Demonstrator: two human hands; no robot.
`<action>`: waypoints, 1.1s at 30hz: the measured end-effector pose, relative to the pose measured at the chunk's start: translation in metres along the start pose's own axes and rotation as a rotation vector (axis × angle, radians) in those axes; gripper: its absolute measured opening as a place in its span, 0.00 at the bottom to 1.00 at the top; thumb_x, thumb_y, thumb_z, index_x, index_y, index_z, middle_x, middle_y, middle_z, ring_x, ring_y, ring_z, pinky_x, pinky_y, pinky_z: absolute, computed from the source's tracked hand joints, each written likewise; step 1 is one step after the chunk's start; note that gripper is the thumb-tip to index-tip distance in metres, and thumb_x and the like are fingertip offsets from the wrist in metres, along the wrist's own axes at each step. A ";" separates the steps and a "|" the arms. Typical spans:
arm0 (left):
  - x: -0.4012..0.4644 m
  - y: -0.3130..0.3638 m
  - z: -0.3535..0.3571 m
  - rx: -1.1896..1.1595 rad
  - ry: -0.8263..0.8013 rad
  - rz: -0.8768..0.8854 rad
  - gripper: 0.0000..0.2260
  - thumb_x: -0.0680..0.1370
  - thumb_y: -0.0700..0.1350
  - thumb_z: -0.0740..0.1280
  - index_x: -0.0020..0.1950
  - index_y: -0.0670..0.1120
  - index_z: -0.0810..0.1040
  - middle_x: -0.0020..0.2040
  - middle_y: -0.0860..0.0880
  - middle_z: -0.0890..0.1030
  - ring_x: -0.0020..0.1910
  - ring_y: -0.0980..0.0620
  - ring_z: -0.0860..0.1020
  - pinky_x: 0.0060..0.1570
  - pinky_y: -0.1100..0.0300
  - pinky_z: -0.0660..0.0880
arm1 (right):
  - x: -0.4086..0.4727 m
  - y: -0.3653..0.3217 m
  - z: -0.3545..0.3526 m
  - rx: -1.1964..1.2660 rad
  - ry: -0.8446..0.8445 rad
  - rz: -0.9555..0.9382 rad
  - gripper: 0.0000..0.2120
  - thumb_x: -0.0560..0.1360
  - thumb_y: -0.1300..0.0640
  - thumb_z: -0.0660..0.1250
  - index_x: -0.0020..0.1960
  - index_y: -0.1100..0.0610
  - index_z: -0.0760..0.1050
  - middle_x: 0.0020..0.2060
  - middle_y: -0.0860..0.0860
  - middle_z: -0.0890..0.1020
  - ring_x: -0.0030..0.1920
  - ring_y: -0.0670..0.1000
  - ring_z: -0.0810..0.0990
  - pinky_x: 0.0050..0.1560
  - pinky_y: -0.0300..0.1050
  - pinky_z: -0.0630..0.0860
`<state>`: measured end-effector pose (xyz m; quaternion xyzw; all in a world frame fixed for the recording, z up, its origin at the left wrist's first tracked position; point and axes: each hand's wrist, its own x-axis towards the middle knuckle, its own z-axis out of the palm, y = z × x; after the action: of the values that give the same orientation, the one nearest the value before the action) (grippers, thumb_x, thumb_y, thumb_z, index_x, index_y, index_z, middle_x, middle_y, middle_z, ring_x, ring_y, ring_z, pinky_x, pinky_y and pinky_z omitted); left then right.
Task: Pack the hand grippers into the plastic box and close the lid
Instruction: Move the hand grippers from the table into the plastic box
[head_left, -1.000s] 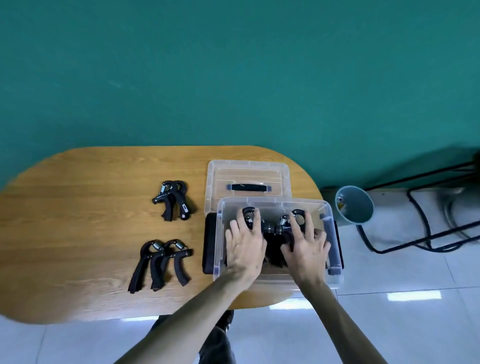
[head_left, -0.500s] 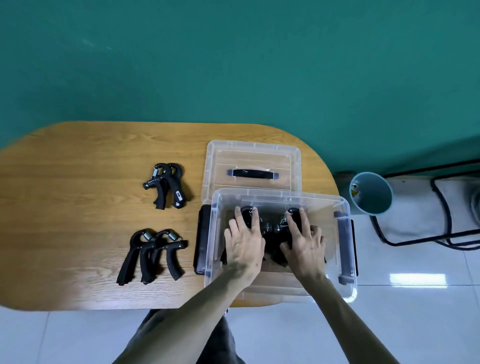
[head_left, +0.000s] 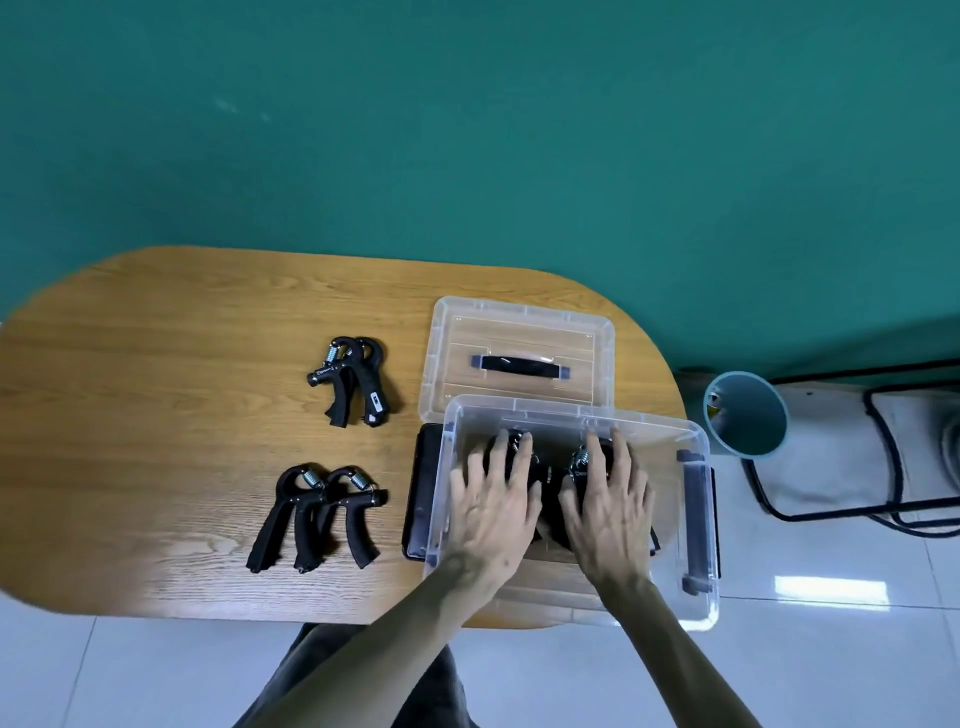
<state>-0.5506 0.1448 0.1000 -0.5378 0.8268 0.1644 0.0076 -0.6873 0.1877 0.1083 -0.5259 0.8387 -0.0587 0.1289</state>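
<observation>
A clear plastic box (head_left: 698, 525) stands at the table's near right edge. Both my hands are inside it, palms down. My left hand (head_left: 493, 512) and my right hand (head_left: 608, 506) lie flat with fingers spread on black hand grippers (head_left: 549, 475), mostly hidden beneath them. The clear lid (head_left: 519, 332) with a black handle lies flat on the table just behind the box. Two pairs of black hand grippers lie on the wood to the left, one pair (head_left: 353, 382) farther back and one pair (head_left: 317, 514) nearer me.
A flat black object (head_left: 420, 499) sticks out from under the box's left side. The wooden table (head_left: 156, 364) ends just in front of the box. On the floor to the right stand a teal funnel-shaped bin (head_left: 745, 415) and a black metal frame (head_left: 883, 499).
My hands stay flat on the hand grippers in the box, fingers shifting only slightly. The view has moved, so the table sits lower and nearer in the picture.
</observation>
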 end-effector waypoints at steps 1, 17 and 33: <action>-0.002 -0.004 -0.009 -0.008 0.032 0.041 0.25 0.84 0.55 0.52 0.80 0.50 0.57 0.74 0.46 0.70 0.63 0.45 0.72 0.61 0.46 0.69 | -0.001 -0.008 -0.004 0.015 0.024 -0.024 0.29 0.77 0.49 0.55 0.76 0.55 0.64 0.76 0.60 0.65 0.67 0.64 0.71 0.64 0.61 0.71; -0.034 -0.189 -0.064 -0.053 -0.006 -0.266 0.25 0.83 0.56 0.46 0.80 0.53 0.48 0.80 0.44 0.56 0.68 0.42 0.70 0.66 0.43 0.67 | 0.001 -0.205 0.007 -0.087 -0.008 -0.422 0.29 0.84 0.43 0.51 0.81 0.52 0.52 0.80 0.59 0.55 0.66 0.63 0.74 0.65 0.60 0.73; -0.060 -0.290 0.008 -0.162 -0.194 -0.275 0.28 0.84 0.59 0.47 0.81 0.51 0.45 0.81 0.41 0.53 0.73 0.41 0.65 0.70 0.43 0.66 | 0.068 -0.301 0.103 -0.257 -0.242 -0.422 0.29 0.83 0.43 0.48 0.81 0.51 0.47 0.80 0.58 0.51 0.69 0.63 0.69 0.64 0.63 0.73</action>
<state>-0.2680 0.0940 0.0272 -0.6262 0.7250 0.2790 0.0665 -0.4264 -0.0022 0.0696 -0.7042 0.6896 0.0859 0.1455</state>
